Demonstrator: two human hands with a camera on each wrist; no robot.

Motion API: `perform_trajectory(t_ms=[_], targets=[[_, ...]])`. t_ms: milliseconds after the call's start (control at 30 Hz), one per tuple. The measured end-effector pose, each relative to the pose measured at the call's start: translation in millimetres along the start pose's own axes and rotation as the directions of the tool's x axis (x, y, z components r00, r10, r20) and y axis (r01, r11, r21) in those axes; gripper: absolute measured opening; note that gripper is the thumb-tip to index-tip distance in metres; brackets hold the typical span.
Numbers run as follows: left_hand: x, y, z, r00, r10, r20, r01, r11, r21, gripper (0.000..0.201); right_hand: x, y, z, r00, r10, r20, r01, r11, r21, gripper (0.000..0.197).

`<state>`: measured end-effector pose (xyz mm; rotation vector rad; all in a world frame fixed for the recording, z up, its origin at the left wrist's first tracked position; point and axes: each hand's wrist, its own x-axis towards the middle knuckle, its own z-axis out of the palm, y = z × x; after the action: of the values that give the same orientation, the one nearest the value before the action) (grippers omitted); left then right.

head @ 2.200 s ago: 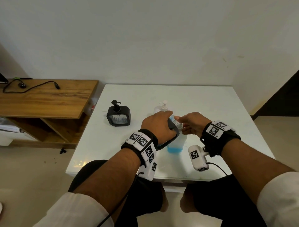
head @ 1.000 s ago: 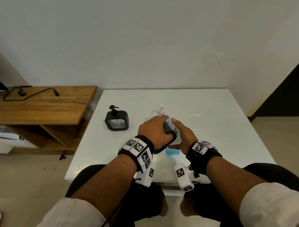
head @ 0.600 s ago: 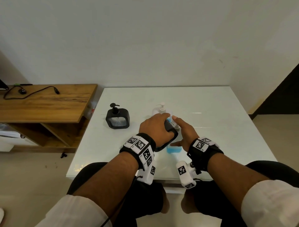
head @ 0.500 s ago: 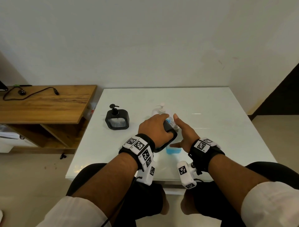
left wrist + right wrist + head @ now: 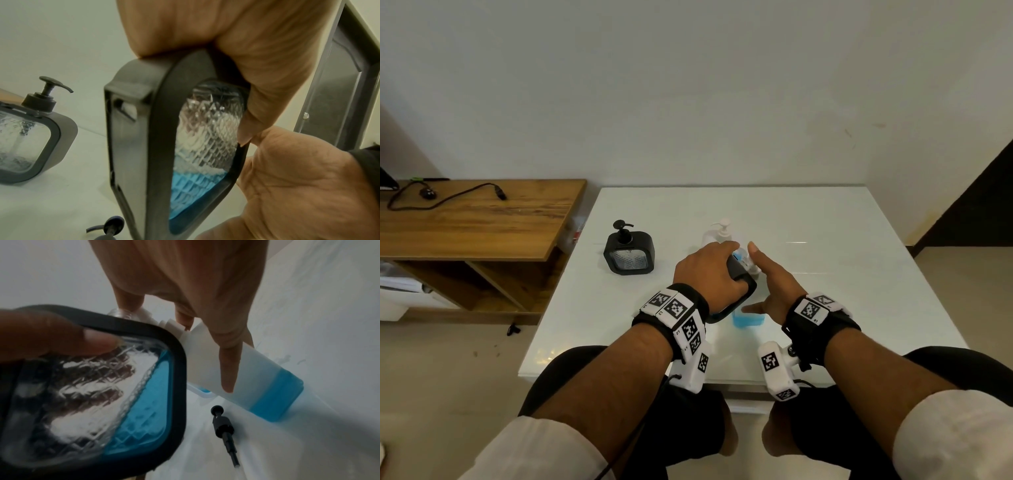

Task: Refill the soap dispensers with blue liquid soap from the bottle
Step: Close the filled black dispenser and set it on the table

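Compared with two seconds back, the right hand (image 5: 774, 287) has loosened: then its fingers curled round the neck of the bottle (image 5: 265, 386), now they lie nearly straight along its side, the forefinger stretched down the white wall and the fingertips (image 5: 129, 305) touching near the ribbed neck. Over the last half second little has shifted. The left hand (image 5: 709, 270) keeps its grip on the black dispenser (image 5: 185, 146), fingers wrapped over the top and thumb pressed on the clear patterned window, holding it tilted above the tabletop (image 5: 842, 274) with its upper corner against the bottle's mouth.

That dispenser is a rounded black frame around diamond-textured clear panels; blue soap fills roughly its lower third, pooled toward the low corner. The bottle is translucent white, standing just beside the dispenser a little in from the near edge, with a band of blue left at its bottom. A loose black pump (image 5: 224, 428) lies flat on the tabletop near the bottle's foot. A second black dispenser (image 5: 629, 253) stands upright, pump fitted, toward the left edge; behind the hands stands a white pump bottle (image 5: 717, 234).
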<state>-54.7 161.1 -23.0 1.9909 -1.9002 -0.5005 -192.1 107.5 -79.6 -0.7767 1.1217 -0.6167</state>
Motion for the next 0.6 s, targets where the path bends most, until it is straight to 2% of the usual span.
perform_trajectory(t_ms=[67, 167, 367, 500, 600], targets=[[0.5, 0.1, 0.4, 1.000, 0.006, 0.006, -0.006, 1.000, 0.003, 0.065, 0.8, 0.0, 1.6, 0.997, -0.033, -0.075, 0.032, 0.999, -0.017, 0.036], [-0.2, 1.4, 0.4, 1.000, 0.010, 0.008, -0.010, 1.000, 0.004, 0.065, 0.3, 1.1, 3.0, 0.990, -0.064, -0.125, 0.058, 0.997, -0.052, 0.041], [-1.9, 0.5, 1.3, 1.000, 0.006, 0.004, -0.006, 1.000, 0.002, 0.065, -0.1, 3.3, -0.1, 1.000, -0.019, -0.016, 0.018, 0.999, -0.051, 0.065], [-0.1, 1.2, 0.4, 1.000, 0.015, -0.014, -0.015, 1.000, -0.001, 0.064, 1.3, 1.3, 4.5, 0.991, -0.062, -0.116, 0.057, 0.997, -0.047, 0.042], [-0.4, 2.3, 1.0, 1.000, 0.013, -0.014, -0.013, 1.000, 0.002, 0.063, -1.1, 0.1, 3.3, 0.994, -0.046, -0.100, 0.042, 0.998, -0.042, 0.041]])
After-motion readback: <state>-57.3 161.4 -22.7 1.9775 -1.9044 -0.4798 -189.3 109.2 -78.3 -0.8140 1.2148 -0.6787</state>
